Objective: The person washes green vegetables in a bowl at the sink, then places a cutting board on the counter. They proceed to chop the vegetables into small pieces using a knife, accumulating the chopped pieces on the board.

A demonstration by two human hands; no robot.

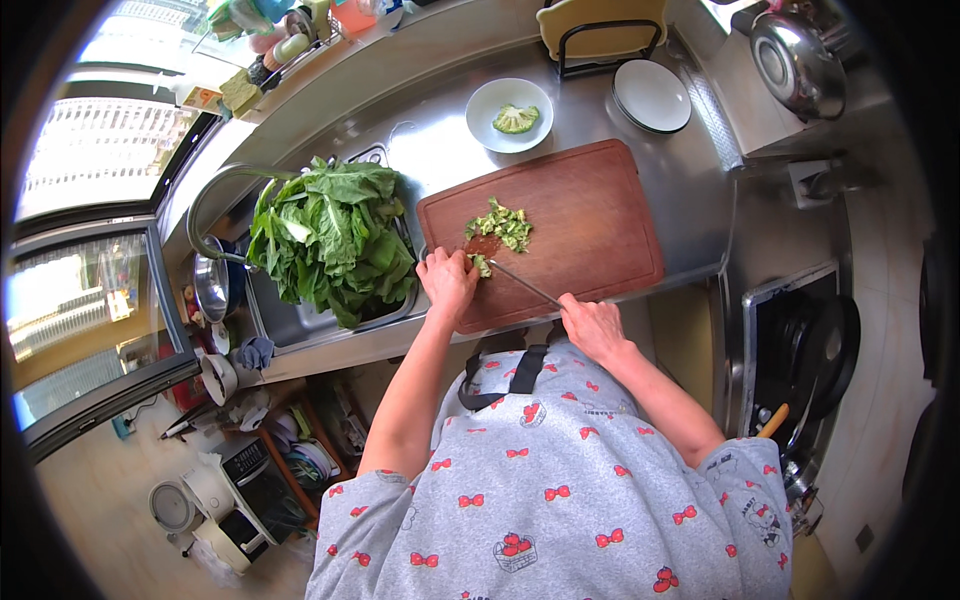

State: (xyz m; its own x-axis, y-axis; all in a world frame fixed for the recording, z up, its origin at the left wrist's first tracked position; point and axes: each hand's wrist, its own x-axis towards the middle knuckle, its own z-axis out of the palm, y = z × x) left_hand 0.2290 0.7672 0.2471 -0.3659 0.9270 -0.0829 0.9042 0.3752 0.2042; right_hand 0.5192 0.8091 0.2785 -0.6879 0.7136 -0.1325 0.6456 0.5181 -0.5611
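Observation:
On a reddish-brown wooden cutting board [581,199], my left hand [448,281] presses a small piece of green vegetable [481,265] with its fingertips near the board's left edge. My right hand [594,328] grips the handle of a kitchen knife [525,283], whose blade is seen nearly edge-on. The knife's tip touches or lies close beside that piece. Just beyond it lies a loose heap of chopped green vegetable [504,223]. Behind the board, a white bowl [480,112] holds a cut green-and-pale vegetable chunk [516,118], its kind unclear.
Leafy greens [330,232] pile high over the sink [289,319] at left, under a curved faucet [196,206]. Stacked white plates [652,96] stand back right, beside a yellow board in a black rack [604,34]. A black pan [829,352] sits on the stove at right.

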